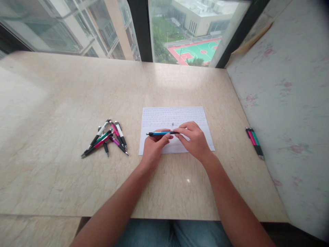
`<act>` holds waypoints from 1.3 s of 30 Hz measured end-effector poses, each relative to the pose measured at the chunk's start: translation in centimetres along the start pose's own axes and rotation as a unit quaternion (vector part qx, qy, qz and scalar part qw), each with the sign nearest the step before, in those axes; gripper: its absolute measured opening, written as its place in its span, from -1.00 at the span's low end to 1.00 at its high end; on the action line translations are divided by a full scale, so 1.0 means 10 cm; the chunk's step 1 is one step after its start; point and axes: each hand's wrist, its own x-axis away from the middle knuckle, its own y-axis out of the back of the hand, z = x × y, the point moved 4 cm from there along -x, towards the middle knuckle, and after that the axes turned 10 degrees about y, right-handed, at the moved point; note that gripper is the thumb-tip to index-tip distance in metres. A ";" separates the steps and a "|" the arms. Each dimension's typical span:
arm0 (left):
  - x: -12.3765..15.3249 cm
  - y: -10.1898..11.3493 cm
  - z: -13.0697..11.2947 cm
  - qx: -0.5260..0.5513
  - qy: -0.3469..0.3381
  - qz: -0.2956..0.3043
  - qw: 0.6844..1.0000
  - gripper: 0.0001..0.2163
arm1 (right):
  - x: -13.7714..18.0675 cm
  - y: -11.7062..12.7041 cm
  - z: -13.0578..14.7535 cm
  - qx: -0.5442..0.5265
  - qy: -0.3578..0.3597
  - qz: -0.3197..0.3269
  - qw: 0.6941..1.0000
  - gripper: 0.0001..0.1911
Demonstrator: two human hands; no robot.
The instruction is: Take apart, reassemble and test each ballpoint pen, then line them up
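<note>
My left hand [154, 147] and my right hand [194, 139] together hold a blue pen [160, 133] level above a lined sheet of paper [174, 118]. The left fingers pinch the barrel near its middle. The right fingertips close on its dark right end. A tiny dark part [173, 123] lies on the paper just beyond the pen. Both hands hover over the lower half of the sheet.
A heap of several pens [106, 139] in pink, green, white and black lies to the left of the paper. Two more pens [254, 141] lie at the table's right edge by a floral-papered wall [288, 96]. A window runs along the far edge.
</note>
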 end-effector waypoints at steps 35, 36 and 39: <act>0.03 -0.01 -0.04 0.068 0.028 -0.025 0.997 -0.73 | 0.09 -0.05 -0.22 -0.107 -0.271 -0.077 0.954 -0.63; 0.03 -0.02 -0.04 0.063 0.031 -0.016 0.997 -0.73 | 0.09 -0.05 -0.19 -0.130 -0.263 -0.067 0.954 -0.61; 0.04 -0.03 -0.03 0.051 0.034 0.006 0.998 -0.73 | 0.08 -0.10 -0.12 -0.185 -0.238 -0.001 0.954 -0.56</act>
